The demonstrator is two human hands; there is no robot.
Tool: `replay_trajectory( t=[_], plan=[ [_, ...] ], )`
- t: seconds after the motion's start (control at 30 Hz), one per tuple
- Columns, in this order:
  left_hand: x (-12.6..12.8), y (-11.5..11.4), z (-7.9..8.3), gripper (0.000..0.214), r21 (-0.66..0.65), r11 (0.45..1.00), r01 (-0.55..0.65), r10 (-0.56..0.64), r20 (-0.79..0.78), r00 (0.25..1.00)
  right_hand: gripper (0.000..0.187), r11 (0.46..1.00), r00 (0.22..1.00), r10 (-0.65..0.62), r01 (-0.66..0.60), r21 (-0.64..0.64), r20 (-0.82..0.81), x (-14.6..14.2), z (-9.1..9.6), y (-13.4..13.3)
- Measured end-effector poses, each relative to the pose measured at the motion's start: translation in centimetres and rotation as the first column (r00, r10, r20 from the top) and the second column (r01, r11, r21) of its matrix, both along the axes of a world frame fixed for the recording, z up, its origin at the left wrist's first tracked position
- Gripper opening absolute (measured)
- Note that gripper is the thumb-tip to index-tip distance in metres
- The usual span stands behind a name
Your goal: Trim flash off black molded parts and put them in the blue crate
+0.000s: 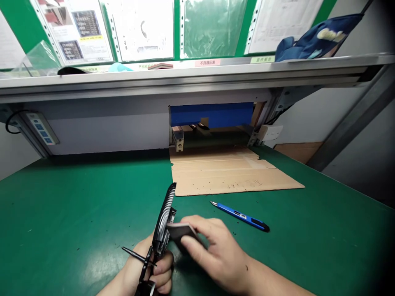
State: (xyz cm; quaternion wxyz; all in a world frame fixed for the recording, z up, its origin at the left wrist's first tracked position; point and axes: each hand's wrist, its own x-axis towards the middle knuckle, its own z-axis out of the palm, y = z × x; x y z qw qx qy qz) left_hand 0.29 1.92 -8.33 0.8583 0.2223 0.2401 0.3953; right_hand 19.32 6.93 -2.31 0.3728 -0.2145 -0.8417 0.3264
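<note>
A black ribbed plastic part stands on edge near the front of the green bench mat. My left hand grips its lower end, fingers curled round it, and a thin black rod sticks out to the left there. My right hand is closed on a flat dark grey piece pressed against the part's right side. A blue utility knife with its blade out lies on the mat just right of my hands, untouched.
A flat cardboard sheet lies at the back centre before an opening with a blue flap. A power strip hangs at left. Paper sheets in sleeves hang above a metal shelf holding a folded blue cloth.
</note>
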Motion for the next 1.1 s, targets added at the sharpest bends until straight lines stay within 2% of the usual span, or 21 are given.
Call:
replay_trajectory(
  t=[0.07, 0.17, 0.23, 0.37, 0.4, 0.47, 0.53, 0.6, 0.7, 0.77, 0.8, 0.87, 0.97, 1.03, 1.1],
  plan=[
    [0.1, 0.1, -0.3, 0.040, -0.024, 1.000, -0.019, 0.018, -0.035, 0.999, 0.018, 0.998, 0.997, 0.065, -0.065, -0.023, 0.028, -0.2, 0.0, -0.2],
    [0.4, -0.1, 0.1, 0.041, -0.011, 0.999, -0.044, 0.043, -0.060, 0.997, 0.016, 0.996, 0.994, -0.052, 0.058, -0.065, 0.092, 0.1, -0.1, 0.1],
    [0.6, -0.2, 0.4, 0.051, -0.011, 0.996, -0.088, 0.087, -0.098, 0.991, 0.017, 0.991, 0.989, -0.087, 0.098, -0.094, 0.121, 0.2, -0.2, 0.2],
    [0.5, -0.1, 0.7, 0.057, -0.038, 0.988, -0.151, 0.142, -0.187, 0.972, 0.013, 0.996, 0.978, 0.082, -0.073, -0.052, 0.192, -0.1, -0.3, -0.5],
    [0.4, 0.0, 0.7, 0.059, -0.035, 0.986, -0.160, 0.151, -0.197, 0.969, 0.013, 0.997, 0.975, 0.069, -0.065, -0.029, 0.211, -0.2, -0.5, -0.5],
    [0.3, 0.1, 0.7, 0.065, -0.018, 0.987, -0.160, 0.153, -0.204, 0.967, 0.013, 0.998, 0.975, -0.066, 0.065, 0.012, 0.214, -0.2, -0.7, -0.1],
    [0.2, 0.1, 0.8, 0.067, -0.005, 0.991, -0.133, 0.130, -0.177, 0.976, 0.015, 0.974, 0.956, -0.225, 0.214, 0.077, 0.187, 0.1, -0.9, 0.7],
    [0.2, 0.1, 0.8, 0.063, -0.013, 0.996, -0.094, 0.091, -0.138, 0.986, 0.018, 0.936, 0.939, -0.308, 0.271, 0.223, 0.153, 0.4, -1.1, 1.2],
    [0.3, 0.1, 0.5, 0.050, -0.036, 0.997, -0.075, 0.071, -0.096, 0.993, 0.028, 0.856, 0.937, -0.308, 0.198, 0.478, 0.163, 0.3, -1.3, 1.0],
    [0.3, 0.1, 0.2, 0.044, -0.051, 0.996, -0.076, 0.071, -0.095, 0.993, 0.031, 0.824, 0.932, -0.301, 0.149, 0.547, 0.200, 0.0, -1.4, 0.5],
    [0.3, 0.1, 0.1, 0.043, -0.054, 0.995, -0.079, 0.074, -0.099, 0.992, 0.032, 0.826, 0.932, -0.289, 0.127, 0.548, 0.219, -0.2, -1.4, 0.2],
    [0.3, 0.0, 0.0, 0.043, -0.053, 0.995, -0.085, 0.079, -0.104, 0.991, 0.033, 0.866, 0.942, -0.220, 0.069, 0.495, 0.252, -0.2, -1.2, 0.1],
    [0.3, 0.0, 0.5, 0.041, -0.032, 0.996, -0.082, 0.079, -0.100, 0.992, 0.031, 0.945, 0.965, -0.052, -0.035, 0.324, 0.257, 0.2, -0.6, 0.4],
    [0.4, -0.1, 0.9, 0.037, -0.006, 0.997, -0.071, 0.071, -0.093, 0.993, 0.029, 0.971, 0.980, -0.041, -0.007, 0.239, 0.196, 0.6, -0.3, 0.7],
    [0.5, -0.1, 1.1, 0.038, 0.026, 0.997, -0.069, 0.071, -0.099, 0.993, 0.029, 0.972, 0.985, -0.101, 0.068, 0.225, 0.140, 0.7, -0.1, 0.8]
  ],
)
